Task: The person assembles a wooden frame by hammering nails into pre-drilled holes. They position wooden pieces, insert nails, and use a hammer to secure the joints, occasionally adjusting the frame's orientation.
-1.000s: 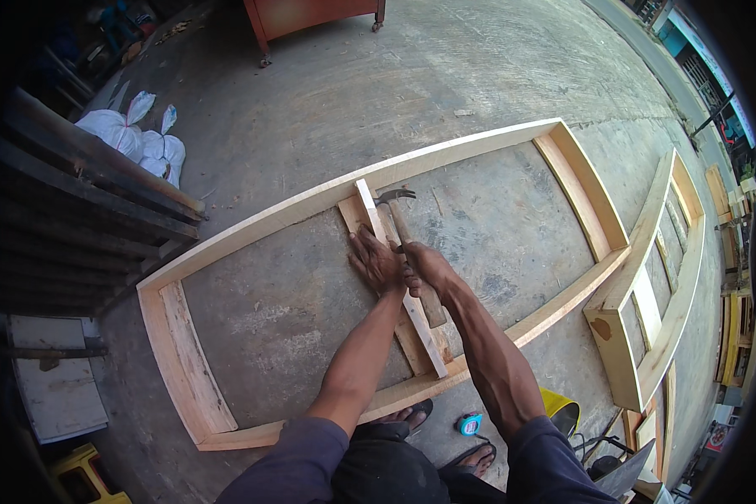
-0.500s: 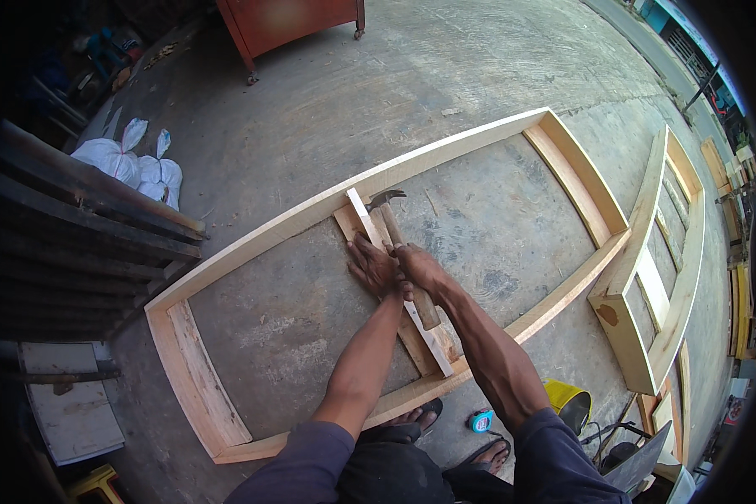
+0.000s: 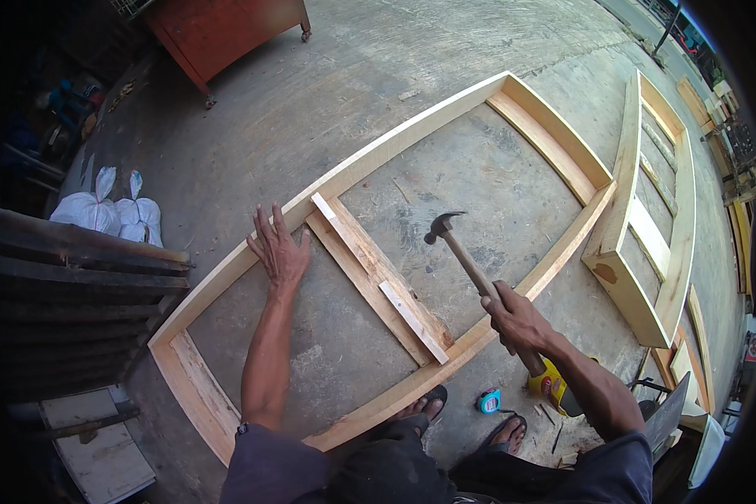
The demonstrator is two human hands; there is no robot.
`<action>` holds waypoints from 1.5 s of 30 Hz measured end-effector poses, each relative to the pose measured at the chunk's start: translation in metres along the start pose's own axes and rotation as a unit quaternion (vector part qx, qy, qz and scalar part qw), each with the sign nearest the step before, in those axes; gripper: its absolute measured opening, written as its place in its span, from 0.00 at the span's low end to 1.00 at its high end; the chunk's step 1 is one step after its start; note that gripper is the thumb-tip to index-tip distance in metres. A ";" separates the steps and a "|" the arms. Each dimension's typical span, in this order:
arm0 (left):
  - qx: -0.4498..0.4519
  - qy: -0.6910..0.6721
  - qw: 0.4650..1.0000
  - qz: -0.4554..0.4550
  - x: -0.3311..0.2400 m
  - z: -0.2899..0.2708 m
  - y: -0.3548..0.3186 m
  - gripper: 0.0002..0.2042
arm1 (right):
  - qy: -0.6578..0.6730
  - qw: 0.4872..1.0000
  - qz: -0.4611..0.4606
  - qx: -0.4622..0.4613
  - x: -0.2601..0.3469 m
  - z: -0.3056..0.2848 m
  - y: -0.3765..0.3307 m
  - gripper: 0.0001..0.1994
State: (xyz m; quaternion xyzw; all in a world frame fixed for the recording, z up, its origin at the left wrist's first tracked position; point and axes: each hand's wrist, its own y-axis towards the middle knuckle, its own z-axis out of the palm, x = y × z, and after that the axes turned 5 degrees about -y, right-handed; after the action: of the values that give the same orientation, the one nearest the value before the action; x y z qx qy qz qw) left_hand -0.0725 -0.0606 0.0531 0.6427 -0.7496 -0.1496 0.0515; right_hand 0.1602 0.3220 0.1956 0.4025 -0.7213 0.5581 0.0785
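A claw hammer [image 3: 458,248] is gripped by its wooden handle in the closed right hand [image 3: 517,323] and held raised above the concrete floor [image 3: 328,101], its dark head hanging over the open middle of a long wooden frame [image 3: 395,143] laid flat on the ground. The left hand [image 3: 279,250] is spread wide, fingers splayed, and pressed palm-down beside the frame's far rail, just left of the cross brace [image 3: 378,281]. A narrower wood strip [image 3: 413,321] is seen lying on the brace, which runs between the 2 long rails. Sandalled feet are placed at the near rail, with a blue tape measure [image 3: 489,401] on the floor beside them and a yellow object partly hidden under the right forearm. A second wooden frame [image 3: 647,244] is stood on edge at the right, a red cabinet [image 3: 227,34] on castors is set beyond, and white sacks [image 3: 109,214] are piled at the left.
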 end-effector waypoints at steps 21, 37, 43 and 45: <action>-0.134 0.127 0.970 0.157 -0.073 -0.387 -0.021 0.30 | 0.229 0.953 -0.041 -0.196 -0.245 0.090 -0.182 0.19; 0.060 -0.002 0.985 0.164 -0.078 -0.403 -0.018 0.43 | 0.010 0.808 -0.167 -0.566 -0.252 0.057 -0.135 0.09; 0.025 0.010 0.983 0.182 -0.080 -0.400 -0.039 0.37 | -0.102 0.887 0.104 -0.438 -0.289 -0.019 -0.130 0.12; 0.013 0.013 0.982 0.190 -0.082 -0.399 -0.043 0.37 | -0.258 0.936 0.115 -0.211 -0.309 -0.015 -0.105 0.14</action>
State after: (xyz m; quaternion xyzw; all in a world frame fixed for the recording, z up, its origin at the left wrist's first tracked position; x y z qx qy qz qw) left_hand 0.0902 -0.0486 0.4292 0.4908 -0.8594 -0.1186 0.0808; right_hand 0.4307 0.4819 0.1052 0.4212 -0.8592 0.2756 -0.0915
